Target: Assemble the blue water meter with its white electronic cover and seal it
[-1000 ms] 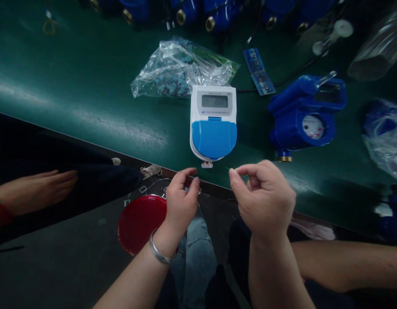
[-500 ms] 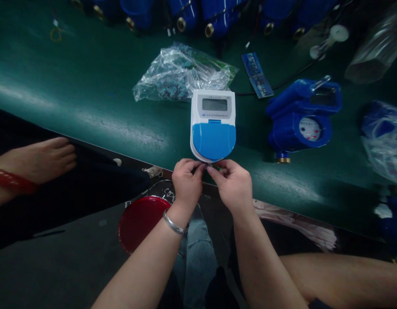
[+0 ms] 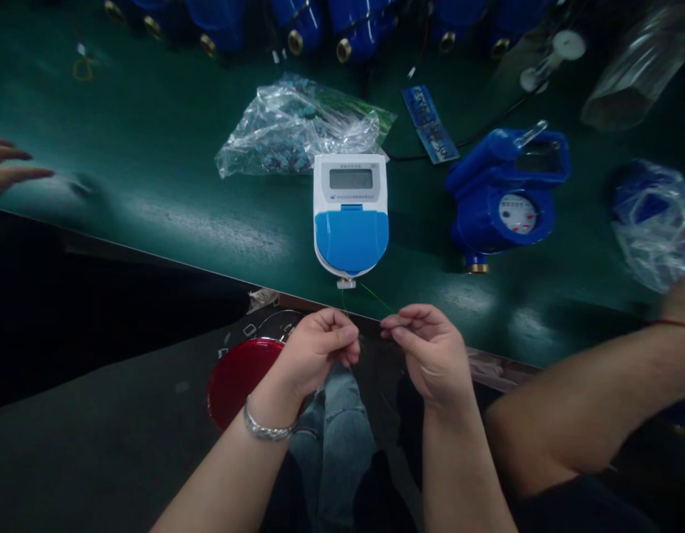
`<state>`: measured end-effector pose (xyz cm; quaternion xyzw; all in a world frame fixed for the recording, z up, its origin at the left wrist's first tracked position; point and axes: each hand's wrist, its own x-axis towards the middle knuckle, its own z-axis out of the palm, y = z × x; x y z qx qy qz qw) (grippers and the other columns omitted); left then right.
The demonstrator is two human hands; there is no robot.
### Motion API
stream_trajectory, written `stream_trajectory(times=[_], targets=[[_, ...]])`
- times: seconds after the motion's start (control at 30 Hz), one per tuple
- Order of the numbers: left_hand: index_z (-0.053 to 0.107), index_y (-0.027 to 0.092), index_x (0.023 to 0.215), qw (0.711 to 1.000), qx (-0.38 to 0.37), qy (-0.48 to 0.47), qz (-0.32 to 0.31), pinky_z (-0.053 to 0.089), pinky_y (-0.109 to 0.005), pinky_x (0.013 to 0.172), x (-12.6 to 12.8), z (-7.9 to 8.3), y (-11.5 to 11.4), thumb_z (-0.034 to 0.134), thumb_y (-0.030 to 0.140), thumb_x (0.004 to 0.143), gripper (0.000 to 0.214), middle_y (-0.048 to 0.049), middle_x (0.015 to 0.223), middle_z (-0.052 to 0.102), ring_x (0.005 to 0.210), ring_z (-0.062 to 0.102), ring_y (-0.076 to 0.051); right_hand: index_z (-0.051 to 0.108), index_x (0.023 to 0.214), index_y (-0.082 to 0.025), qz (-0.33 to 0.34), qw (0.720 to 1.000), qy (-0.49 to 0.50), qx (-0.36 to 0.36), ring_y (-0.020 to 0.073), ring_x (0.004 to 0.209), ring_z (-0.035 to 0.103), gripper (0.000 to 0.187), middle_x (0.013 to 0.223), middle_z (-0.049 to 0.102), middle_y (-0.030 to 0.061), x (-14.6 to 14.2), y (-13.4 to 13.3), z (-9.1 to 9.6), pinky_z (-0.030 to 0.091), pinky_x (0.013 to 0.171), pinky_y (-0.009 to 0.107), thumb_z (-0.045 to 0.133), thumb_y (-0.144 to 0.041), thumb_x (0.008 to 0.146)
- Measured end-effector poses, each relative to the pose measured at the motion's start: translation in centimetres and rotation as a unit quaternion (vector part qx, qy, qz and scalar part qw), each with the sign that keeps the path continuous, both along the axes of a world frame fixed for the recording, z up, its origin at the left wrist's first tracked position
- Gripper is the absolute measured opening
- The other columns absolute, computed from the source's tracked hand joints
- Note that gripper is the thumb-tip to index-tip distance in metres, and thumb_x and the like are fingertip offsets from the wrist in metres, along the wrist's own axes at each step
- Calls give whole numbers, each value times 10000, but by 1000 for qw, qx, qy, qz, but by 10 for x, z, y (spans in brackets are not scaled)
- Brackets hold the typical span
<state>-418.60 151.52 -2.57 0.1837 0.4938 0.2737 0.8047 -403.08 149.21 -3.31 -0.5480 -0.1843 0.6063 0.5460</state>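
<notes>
A white meter box point(image 3: 350, 178) with a small display and a blue flap point(image 3: 352, 240) lies near the front edge of the green table. A small pale fitting point(image 3: 346, 283) sticks out of its lower end. Thin green wire point(image 3: 377, 297) runs from beside that fitting to my right hand point(image 3: 434, 352), whose thumb and fingers pinch it. My left hand point(image 3: 325, 344) is closed in a pinch just below the fitting, left of my right hand. A faint strand leads down from the fitting to its fingers.
Behind the meter box lies a clear plastic bag point(image 3: 298, 129) of small parts, with a blue card point(image 3: 429, 124) beside it. A blue water meter point(image 3: 506, 196) stands to the right. Co-workers' hands point(image 3: 9, 170) and an arm point(image 3: 597, 385) reach in from both sides. A red stool point(image 3: 242, 381) is below.
Both my hands have drawn down from the box's lower end and moved apart, the wire now showing between. The left co-worker's hand has moved up over the table; the right co-worker's arm has risen.
</notes>
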Motion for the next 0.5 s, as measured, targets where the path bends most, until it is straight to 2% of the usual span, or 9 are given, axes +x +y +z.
stream_trajectory(times=[0.1, 0.2, 0.3, 0.5], targets=[[536, 132, 641, 992, -21, -86, 91, 439, -170, 470, 11, 2, -6, 739, 250, 638, 235, -15, 578, 641, 501, 579, -99, 633, 756, -189, 0, 995, 98, 19, 123, 624, 601, 193, 718, 640, 16, 5, -6, 4, 486, 503, 182, 753, -147, 611], [548, 126, 656, 985, -22, -112, 127, 490, -179, 513, 19, 3, -10, 771, 249, 628, 256, -33, 629, 671, 560, 621, -115, 672, 755, -199, -22, 989, 147, 26, 92, 697, 608, 215, 829, 640, 4, 10, -12, 4, 504, 571, 140, 794, -141, 588], [554, 124, 664, 984, -18, -119, 134, 511, -186, 528, 22, 4, -11, 781, 249, 626, 262, -37, 642, 680, 571, 633, -121, 693, 834, -215, -31, 988, 150, 19, 80, 720, 615, 290, 828, 646, -1, 11, -15, 0, 514, 631, 126, 826, -181, 578], [567, 132, 669, 982, -2, -134, 130, 521, -194, 552, 23, 4, -12, 760, 230, 658, 217, -28, 642, 682, 589, 639, -122, 700, 842, -211, -18, 986, 167, 6, 94, 644, 602, 269, 790, 658, 28, 1, -16, -4, 508, 558, 164, 819, -317, 625]])
